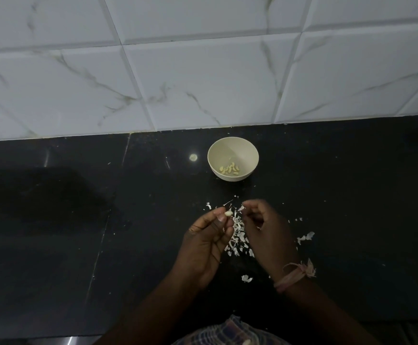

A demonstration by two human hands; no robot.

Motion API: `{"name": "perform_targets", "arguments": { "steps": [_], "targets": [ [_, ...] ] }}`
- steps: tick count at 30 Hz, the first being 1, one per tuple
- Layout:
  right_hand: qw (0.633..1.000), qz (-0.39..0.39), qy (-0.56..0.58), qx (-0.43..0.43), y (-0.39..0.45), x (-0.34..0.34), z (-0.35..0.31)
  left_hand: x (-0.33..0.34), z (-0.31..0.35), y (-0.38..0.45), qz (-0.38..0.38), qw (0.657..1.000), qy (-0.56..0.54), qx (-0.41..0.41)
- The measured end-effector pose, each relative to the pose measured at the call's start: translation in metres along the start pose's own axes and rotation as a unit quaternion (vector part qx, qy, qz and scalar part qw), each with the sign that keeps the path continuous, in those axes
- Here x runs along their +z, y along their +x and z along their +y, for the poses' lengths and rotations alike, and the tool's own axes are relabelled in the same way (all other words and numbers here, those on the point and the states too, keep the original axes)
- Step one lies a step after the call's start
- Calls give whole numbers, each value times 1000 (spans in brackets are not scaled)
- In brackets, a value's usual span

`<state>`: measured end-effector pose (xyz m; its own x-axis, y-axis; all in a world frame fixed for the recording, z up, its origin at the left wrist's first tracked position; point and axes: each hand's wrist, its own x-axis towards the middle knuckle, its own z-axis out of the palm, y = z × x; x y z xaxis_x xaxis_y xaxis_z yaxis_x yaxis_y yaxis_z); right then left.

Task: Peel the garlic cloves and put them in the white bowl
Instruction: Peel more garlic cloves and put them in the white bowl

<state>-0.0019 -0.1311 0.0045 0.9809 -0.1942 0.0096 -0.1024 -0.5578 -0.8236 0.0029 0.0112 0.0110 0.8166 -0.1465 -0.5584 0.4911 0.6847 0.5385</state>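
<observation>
Left hand (203,242) pinches a garlic clove (228,213) at its fingertips, above the black countertop (78,232). Pile of garlic skins (236,235) lies between both hands. Right hand (267,230) has fingers curled, blurred; whether it grips a skin scrap, can't tell. White bowl (233,145) sits beyond, near the tiled wall (203,70), peeled cloves (230,169) inside.

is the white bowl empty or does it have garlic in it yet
Not empty. The round white bowl stands upright on the black counter with a small cluster of peeled garlic cloves at its bottom, far from full.
</observation>
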Motion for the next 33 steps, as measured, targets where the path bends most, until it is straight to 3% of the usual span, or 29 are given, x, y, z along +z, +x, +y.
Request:
{"name": "perform_targets", "arguments": {
  "steps": [3,7,10,13,15,17,20,23,26,30,33],
  "targets": [
    [998,-6,-11,-63,-1,-3,-1,-4,-1,2,5,999,38,13],
    [990,-69,10,-121,-1,-3,-6,-8,-1,3,17,997,69,23],
    [995,-68,-17,-77,0,2,-3,-7,-2,5,23,995,99,0],
    [1000,18,-11,-21,2,3,-2,-6,0,7,38,994,86,-47],
    [998,58,11,-28,0,3,-5,-5,1,10,50,995,60,-67],
    [997,8,54,-47,-7,11,-15,2,4,9,44,995,44,-82],
    [982,-69,163,69,-13,30,-17,8,8,8,46,993,59,-89],
    [976,0,156,153,7,27,-3,4,6,12,77,992,54,-85],
    [957,71,246,133,14,18,-5,-1,2,15,97,991,71,-66],
    [932,-2,340,121,-1,26,-23,-6,2,16,72,989,130,-18],
    [930,6,335,148,-2,30,-18,-11,4,18,125,974,188,-1]
  ]
}}
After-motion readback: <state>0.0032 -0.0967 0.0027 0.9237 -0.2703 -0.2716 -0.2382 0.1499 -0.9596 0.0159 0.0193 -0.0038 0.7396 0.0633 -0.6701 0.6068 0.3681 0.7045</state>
